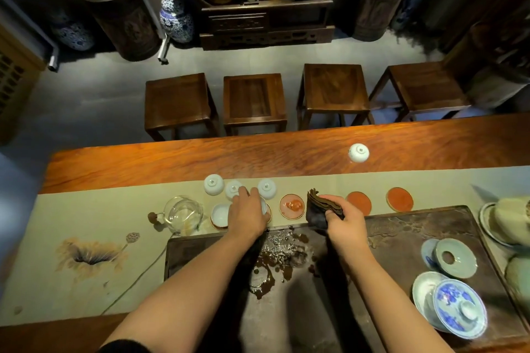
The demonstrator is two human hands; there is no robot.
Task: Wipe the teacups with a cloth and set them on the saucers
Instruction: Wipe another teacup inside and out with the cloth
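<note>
My left hand [248, 215] grips a white teacup [264, 206] that sits over a gold-rimmed saucer [269, 216]; most of the cup is hidden under my fingers. Left of it, another teacup [220, 214] stands upright on its saucer. Three white teacups [213, 184] [233, 189] [266, 188] stand upside down in a row behind my hand, and one more teacup [358, 153] stands upside down on the bare wood further back. My right hand [345, 222] holds a folded dark cloth [318, 209]. Three red saucers [291, 206] [360, 201] [399, 199] lie bare.
A glass pitcher [183, 213] stands left of the saucers on the beige runner [86, 252]. The dark tea tray [401, 232] in front of me is wet in the middle and holds blue-and-white lidded bowls [456, 306] at the right. Wooden stools [253, 100] line the table's far side.
</note>
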